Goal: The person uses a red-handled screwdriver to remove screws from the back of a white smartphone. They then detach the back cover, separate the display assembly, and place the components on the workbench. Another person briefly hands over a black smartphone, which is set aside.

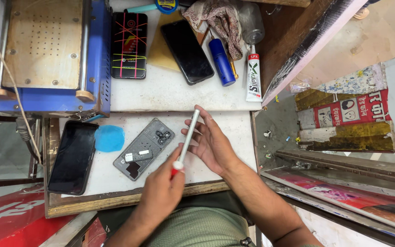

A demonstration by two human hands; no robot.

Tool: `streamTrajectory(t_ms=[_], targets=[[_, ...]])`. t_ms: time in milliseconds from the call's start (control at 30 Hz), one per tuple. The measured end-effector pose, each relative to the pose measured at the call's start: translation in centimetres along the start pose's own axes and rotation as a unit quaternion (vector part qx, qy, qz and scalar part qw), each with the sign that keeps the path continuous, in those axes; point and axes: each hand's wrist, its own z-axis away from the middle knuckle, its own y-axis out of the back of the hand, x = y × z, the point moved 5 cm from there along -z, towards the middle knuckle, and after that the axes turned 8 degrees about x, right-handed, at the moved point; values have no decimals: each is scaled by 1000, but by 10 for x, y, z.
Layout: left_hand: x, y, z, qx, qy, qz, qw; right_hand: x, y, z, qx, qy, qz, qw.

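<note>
The left hand [163, 190] grips the red end of a thin silver tool [187, 137]. The right hand [211, 142] has loose, open fingers resting on its shaft. Holding it steady with both hands works best. The open grey phone [143, 148] lies just beside, near the table edge [129, 199].
</note>
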Motion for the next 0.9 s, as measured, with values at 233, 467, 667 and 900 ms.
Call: streamTrajectory(t_ms=[233,467,667,900], targets=[[-52,5,-12,-70,220,517,824,-22,-2,18,-97,60,29,993],[-74,3,-11,-102,298,547,776,-17,9,6,-138,47,66,987],[-81,1,-15,-136,281,579,753,-13,20,-6,-169,69,103,978],[-89,1,-17,-125,318,564,751,-7,27,-14,-161,67,145,974]])
